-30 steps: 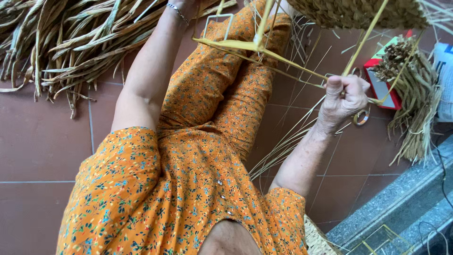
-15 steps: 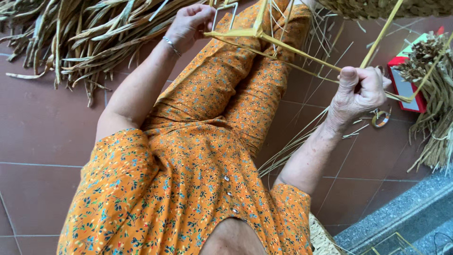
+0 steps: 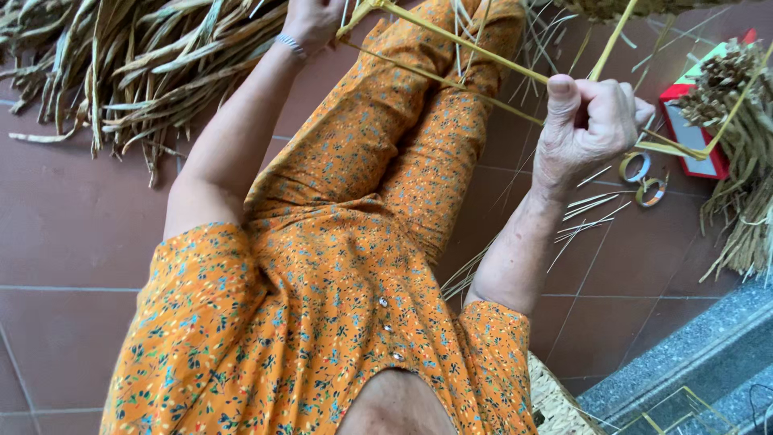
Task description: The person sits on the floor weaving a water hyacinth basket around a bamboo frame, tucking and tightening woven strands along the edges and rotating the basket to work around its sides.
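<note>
My left hand (image 3: 310, 20) is at the top edge, partly cut off, closed on the ends of long yellow straw strips (image 3: 451, 40). These strips run across my orange-clad legs (image 3: 403, 137) to my right hand (image 3: 592, 121). My right hand is a fist gripping the strips, thumb up, and one strip trails on to the right. A woven straw piece (image 3: 636, 6) shows at the top edge above the right hand, mostly out of view.
A pile of dried leaves (image 3: 137, 72) lies on the brown tiled floor at top left. To the right are a red box (image 3: 692, 137), two tape rings (image 3: 644, 177) and a dried straw bundle (image 3: 741, 137). A grey stone step (image 3: 692, 362) runs along the lower right.
The view has shifted, so my left hand now sits higher at the frame's top edge. My right fist has stayed closed on the strips, held taut between both hands.
</note>
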A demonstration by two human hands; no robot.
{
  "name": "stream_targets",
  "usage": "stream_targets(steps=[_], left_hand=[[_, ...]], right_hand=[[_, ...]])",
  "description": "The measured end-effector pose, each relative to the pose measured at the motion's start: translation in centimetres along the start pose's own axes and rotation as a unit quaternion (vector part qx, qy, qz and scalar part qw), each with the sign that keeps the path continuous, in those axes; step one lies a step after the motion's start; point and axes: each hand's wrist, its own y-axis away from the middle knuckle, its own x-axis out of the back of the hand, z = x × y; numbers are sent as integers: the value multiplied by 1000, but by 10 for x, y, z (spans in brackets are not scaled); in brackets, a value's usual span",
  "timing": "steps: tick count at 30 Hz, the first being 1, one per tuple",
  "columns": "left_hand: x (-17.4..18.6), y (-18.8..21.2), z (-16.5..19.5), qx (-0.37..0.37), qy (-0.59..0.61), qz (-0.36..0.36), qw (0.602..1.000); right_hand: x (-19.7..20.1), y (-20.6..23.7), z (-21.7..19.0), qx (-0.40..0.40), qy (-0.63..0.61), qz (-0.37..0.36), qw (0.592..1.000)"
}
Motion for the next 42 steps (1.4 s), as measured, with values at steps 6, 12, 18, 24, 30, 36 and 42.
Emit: stream_targets(steps=[6, 12, 18, 24, 30, 36, 42], left_hand=[[10, 17, 11, 123, 475, -92, 866], [-9, -8, 42, 63, 659, -43, 749], [11, -40, 84, -125, 651, 4, 749], [75, -9, 151, -243, 556, 56, 793], [73, 42, 189, -237, 396, 87, 883], [4, 47, 154, -261, 315, 35, 912], [-7, 74, 115, -220, 295, 32, 929]], right_hand=[[24, -16, -4, -33, -66, 14, 997], [62, -70, 4, 44, -64, 41, 996], [81, -115, 47, -113, -273, 175, 939], [30, -114, 98, -135, -353, 241, 894], [-23, -63, 66, -352, -507, 42, 786], [-14, 23, 58, -429, -627, 42, 649], [-25, 72, 53, -327, -364, 25, 872]])
